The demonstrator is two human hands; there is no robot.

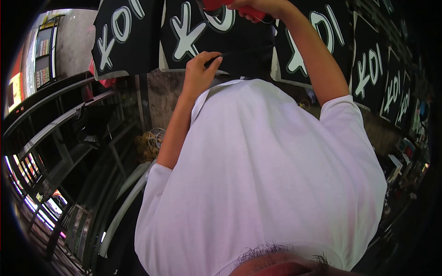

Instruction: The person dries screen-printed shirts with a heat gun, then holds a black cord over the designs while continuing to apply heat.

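My left hand [201,69] is closed, thumb and fingers pinching a dark bit of material over a black sheet [244,62] with white KOI lettering. A thin fold or edge runs from those fingertips toward the right across the sheet. Wrapped around a red hand tool [246,10], my right hand [260,7] is above the same sheet near the top edge of the view. The tool's dark round end [210,7] lies over the lettering. Its upper part is cut off by the frame, so its exact kind cannot be made out.
More black KOI panels stand beside this one, a left panel [122,55] and several to the right, one a right panel [368,69]. Metal racking [60,126] and pale tubes [122,207] are on my left. A coiled cable [154,138] lies below the panels.
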